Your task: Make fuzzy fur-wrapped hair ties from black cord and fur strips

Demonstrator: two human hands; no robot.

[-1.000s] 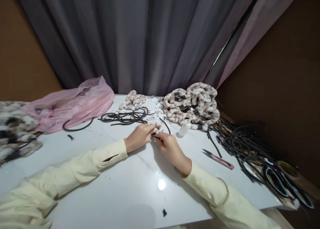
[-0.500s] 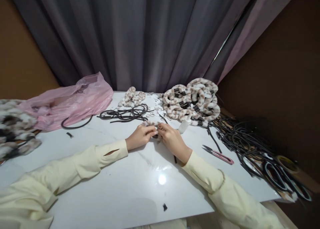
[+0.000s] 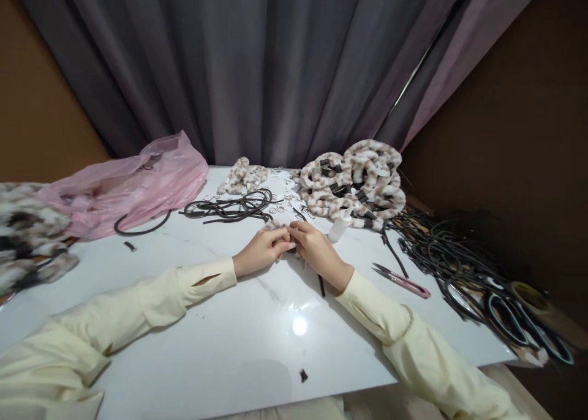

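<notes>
My left hand [image 3: 261, 249] and my right hand [image 3: 316, 250] meet over the middle of the white table [image 3: 220, 340]. Both are closed on a fuzzy white-and-brown plush tube [image 3: 274, 225], which mostly hides behind the fingers. Its fur pokes out above the left fingers. A dark cord end [image 3: 321, 285] shows below my right wrist. Just right of my right hand stands a small white bottle [image 3: 339, 226]. Behind the hands lies a bundle of black cords [image 3: 234, 207], with small metal rings [image 3: 278, 209] scattered beside it.
Finished-looking plush loops [image 3: 353, 184] are heaped at the back right. Pink-handled thread snips [image 3: 402, 280] lie to the right, near a tangle of black cords [image 3: 441, 242] and large scissors [image 3: 508, 322]. A pink plastic bag [image 3: 138, 187] and more plush [image 3: 32, 236] occupy the left.
The fingers have shifted slightly on the plush tube; my left thumb now points further right, and more fur stands up above the left hand. The view has moved a little.
</notes>
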